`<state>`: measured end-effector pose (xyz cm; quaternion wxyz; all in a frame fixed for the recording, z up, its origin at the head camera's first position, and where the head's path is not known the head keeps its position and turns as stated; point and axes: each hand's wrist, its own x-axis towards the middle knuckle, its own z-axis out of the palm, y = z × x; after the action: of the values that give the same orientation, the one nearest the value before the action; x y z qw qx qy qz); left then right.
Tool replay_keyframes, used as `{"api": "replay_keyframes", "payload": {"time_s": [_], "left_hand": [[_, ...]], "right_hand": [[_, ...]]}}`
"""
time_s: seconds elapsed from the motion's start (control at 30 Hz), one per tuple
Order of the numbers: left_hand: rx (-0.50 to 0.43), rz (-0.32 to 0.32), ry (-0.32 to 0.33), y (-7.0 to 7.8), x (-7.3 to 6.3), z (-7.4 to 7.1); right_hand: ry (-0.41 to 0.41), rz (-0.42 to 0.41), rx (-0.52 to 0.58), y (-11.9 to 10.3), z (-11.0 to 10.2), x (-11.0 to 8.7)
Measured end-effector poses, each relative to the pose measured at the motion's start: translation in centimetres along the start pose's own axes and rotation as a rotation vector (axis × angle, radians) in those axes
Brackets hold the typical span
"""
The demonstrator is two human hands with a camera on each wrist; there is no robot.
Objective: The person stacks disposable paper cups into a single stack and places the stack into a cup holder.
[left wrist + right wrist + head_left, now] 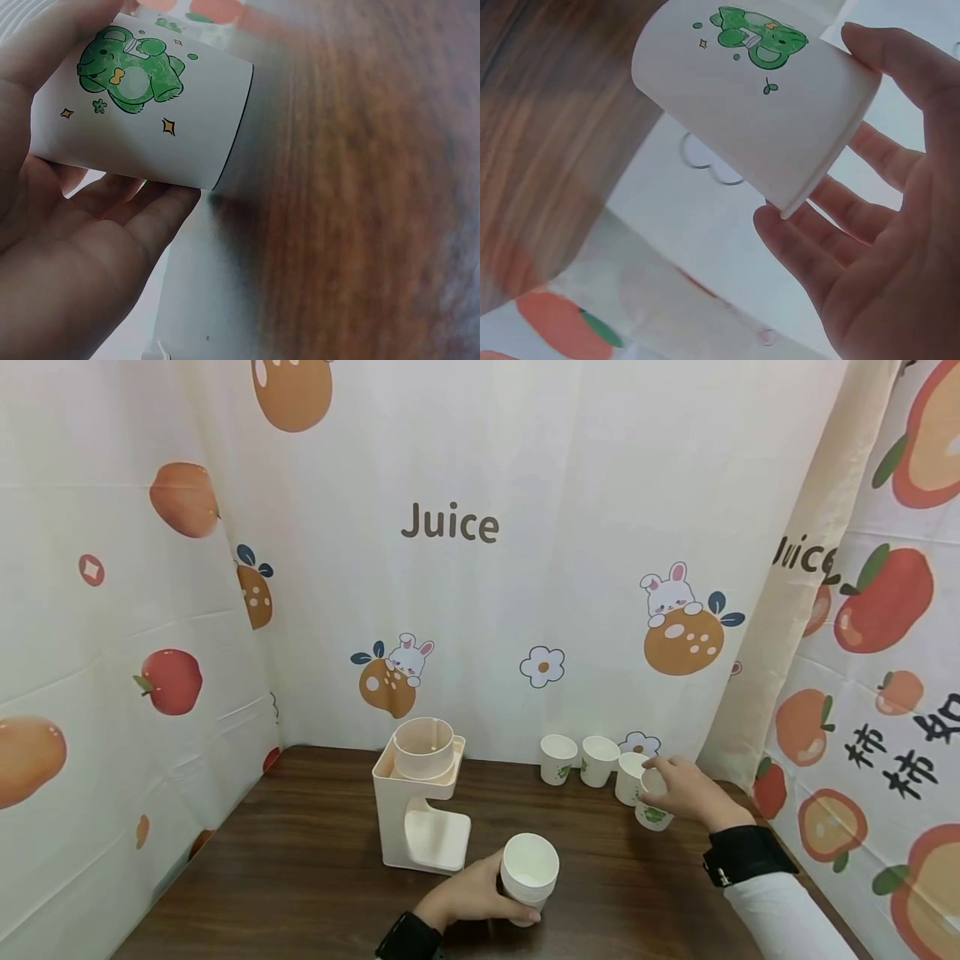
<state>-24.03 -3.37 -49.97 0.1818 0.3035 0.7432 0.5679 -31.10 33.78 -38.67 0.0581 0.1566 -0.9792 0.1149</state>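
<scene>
In the head view my left hand [474, 892] grips a stack of white paper cups [529, 870], mouths up, near the front of the table. The left wrist view shows a green cartoon animal on the outermost cup [142, 112], with the thumb and fingers curled round its wall. At the right, my right hand [692, 789] holds a single paper cup [655, 815] by its rim, thumb and fingers on opposite sides in the right wrist view. That cup [750, 112] stands upright at the near end of a row of paper cups [599, 763].
A cream-coloured appliance [396, 827] with a round cup-like top [423, 752] and a low platform [441, 842] stands left of the stack. Dark wood table [300, 868] lies beneath everything. Printed fabric curtains [480, 593] enclose the back and both sides.
</scene>
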Motion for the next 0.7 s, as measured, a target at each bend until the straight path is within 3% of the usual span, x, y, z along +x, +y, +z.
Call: {"api": "replay_keyframes", "payload": {"time_s": [0.37, 0.7], "left_hand": [[-0.018, 0.015, -0.011, 0.1, -0.1, 0.0], [-0.01, 0.009, -0.005, 0.1, 0.0, 0.0]], "right_hand": [[-0.007, -0.11, -0.02, -3.9, -1.5, -0.4], [0.037, -0.25, -0.053, -7.8, -2.8, -1.2]]}}
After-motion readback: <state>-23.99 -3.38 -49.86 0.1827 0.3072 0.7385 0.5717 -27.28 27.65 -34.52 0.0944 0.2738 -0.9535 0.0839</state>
